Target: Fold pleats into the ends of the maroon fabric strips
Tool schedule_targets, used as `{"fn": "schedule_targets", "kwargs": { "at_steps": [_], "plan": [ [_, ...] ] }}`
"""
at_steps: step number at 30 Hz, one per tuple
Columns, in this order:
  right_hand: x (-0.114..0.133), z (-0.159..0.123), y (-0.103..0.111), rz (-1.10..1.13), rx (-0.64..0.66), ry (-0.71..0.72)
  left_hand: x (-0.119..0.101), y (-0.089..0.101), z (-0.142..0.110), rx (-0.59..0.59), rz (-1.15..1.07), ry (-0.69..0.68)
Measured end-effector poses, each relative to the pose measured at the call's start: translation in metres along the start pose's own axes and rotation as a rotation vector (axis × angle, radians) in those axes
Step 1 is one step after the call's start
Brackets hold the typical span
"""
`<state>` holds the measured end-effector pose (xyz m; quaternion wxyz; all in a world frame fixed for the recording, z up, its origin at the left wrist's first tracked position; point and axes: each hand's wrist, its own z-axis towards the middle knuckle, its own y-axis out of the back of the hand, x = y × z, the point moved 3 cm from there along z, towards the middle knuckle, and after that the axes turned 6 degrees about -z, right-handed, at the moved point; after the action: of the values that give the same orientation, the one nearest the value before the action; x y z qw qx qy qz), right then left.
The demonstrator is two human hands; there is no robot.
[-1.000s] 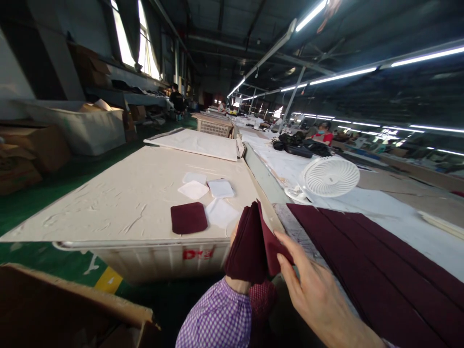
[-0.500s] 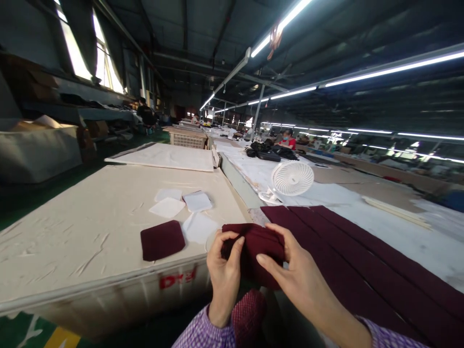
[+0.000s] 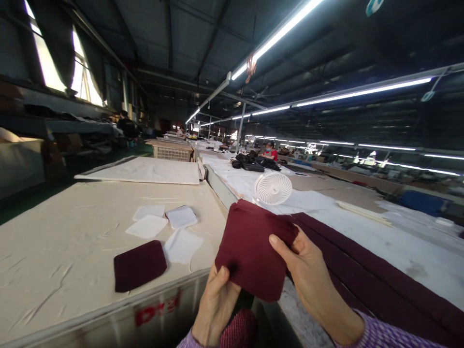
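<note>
A maroon fabric piece (image 3: 255, 249), roughly square, is stretched fairly flat between my two hands. My left hand (image 3: 216, 297) pinches its lower left corner, thumb on top and fingers beneath. On its right side my right hand (image 3: 304, 261) grips the edge, with the thumb pressed on the face and the fingers behind. Another maroon piece (image 3: 139, 266) with cut corners lies on the cream-covered surface to the left. Beside it are several white pieces (image 3: 183, 245), some overlapping. Long maroon fabric strips (image 3: 348, 251) lie on the table to my right, partly behind my right hand.
A white fan (image 3: 273, 188) stands on the white-covered table (image 3: 319, 199) beyond the fabric. Black items (image 3: 250, 163) are piled farther back, near a person in red (image 3: 270, 152). Pale strips (image 3: 364, 213) lie at right. A pale board (image 3: 145, 170) rests on the cream surface's far end.
The bunched maroon piece is now opened out flat and raised. My left hand has shifted down to its lower corner. The view has turned slightly right.
</note>
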<state>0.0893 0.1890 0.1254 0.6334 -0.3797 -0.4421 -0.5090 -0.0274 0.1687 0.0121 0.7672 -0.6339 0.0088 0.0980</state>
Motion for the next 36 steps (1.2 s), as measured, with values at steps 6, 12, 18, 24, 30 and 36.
{"fn": "schedule_targets", "kwargs": {
  "at_steps": [6,12,18,24,30,36],
  "plan": [
    [-0.002,-0.004,0.007,-0.244,0.095,-0.014,0.018,-0.011,-0.002,-0.150,-0.064,-0.036],
    [0.019,-0.003,0.010,-0.891,0.161,0.325,0.010,-0.021,-0.004,-0.216,0.175,-0.153],
    [0.016,-0.004,-0.009,-1.122,0.479,0.323,0.010,-0.021,-0.006,-0.194,0.343,-0.186],
    [0.001,0.006,0.006,-0.588,0.339,-0.035,-0.009,-0.023,-0.001,-0.302,0.253,-0.298],
    [-0.014,-0.010,-0.006,-0.082,0.321,-0.245,-0.006,-0.023,0.001,-0.301,0.160,-0.260],
    [-0.004,0.002,0.009,-0.221,0.326,-0.186,-0.014,-0.016,0.000,-0.083,0.249,-0.124]
  ]
}}
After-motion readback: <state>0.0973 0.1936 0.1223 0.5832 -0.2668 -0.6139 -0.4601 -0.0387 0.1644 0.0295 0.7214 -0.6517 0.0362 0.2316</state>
